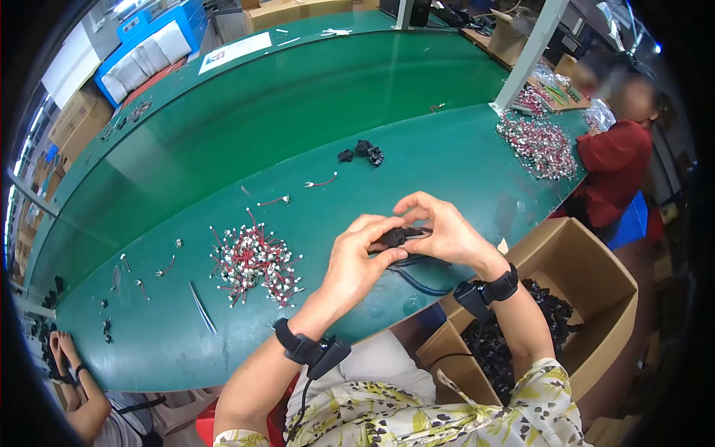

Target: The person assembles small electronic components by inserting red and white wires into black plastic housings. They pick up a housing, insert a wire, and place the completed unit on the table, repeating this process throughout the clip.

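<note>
A small black part point(397, 237), its exact kind unclear, is held above the green table in front of me. My left hand point(356, 257) pinches it from the left between thumb and fingers. From the other side my right hand point(450, 235) also grips it, thumb low and forefinger arched above. Just under my hands lies a tool with dark blue curved handles point(418, 284), its head hidden. To the left of my left hand spreads a pile of short red wires with white connectors point(257, 264). A small clump of black parts point(365, 153) rests farther out.
Metal tweezers point(201, 307) lie left of the wire pile, near scattered single wires. An open cardboard box point(611, 298) of black parts stands at my right. Beyond it a person in red point(618, 156) sits by a larger wire heap point(540, 145). Another person's hands point(65, 354) show far left.
</note>
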`<state>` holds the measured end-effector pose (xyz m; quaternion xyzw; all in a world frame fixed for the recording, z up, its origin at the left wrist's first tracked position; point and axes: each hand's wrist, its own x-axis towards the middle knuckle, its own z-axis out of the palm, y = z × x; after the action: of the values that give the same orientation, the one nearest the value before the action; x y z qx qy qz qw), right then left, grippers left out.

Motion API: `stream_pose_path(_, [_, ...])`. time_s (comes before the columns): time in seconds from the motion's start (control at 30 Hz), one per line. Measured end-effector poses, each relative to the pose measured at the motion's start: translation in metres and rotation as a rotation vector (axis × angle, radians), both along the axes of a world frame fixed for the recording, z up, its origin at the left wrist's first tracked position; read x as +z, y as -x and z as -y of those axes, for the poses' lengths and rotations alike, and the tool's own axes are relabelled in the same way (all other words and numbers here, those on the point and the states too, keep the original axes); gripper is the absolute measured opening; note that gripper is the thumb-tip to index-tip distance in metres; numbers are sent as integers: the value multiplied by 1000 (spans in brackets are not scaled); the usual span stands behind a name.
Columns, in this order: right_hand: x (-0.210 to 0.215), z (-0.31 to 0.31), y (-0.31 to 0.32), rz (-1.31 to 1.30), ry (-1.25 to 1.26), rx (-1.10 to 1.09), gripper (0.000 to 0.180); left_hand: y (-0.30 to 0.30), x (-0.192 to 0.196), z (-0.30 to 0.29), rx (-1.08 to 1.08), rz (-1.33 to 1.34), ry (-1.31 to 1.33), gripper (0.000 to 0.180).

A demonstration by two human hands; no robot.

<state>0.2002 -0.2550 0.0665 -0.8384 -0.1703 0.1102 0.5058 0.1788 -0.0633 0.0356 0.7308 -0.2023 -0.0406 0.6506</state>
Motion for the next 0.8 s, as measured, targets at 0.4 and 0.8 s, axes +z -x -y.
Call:
stream_pose_path(0.4, [31,-25,33,449,124,52,49,53,13,-53,86,-596,428,22])
stream_pose_path(0.8, [-32,-75,132,-323,-638,64,37,141,12,-95,78,-760,578,39])
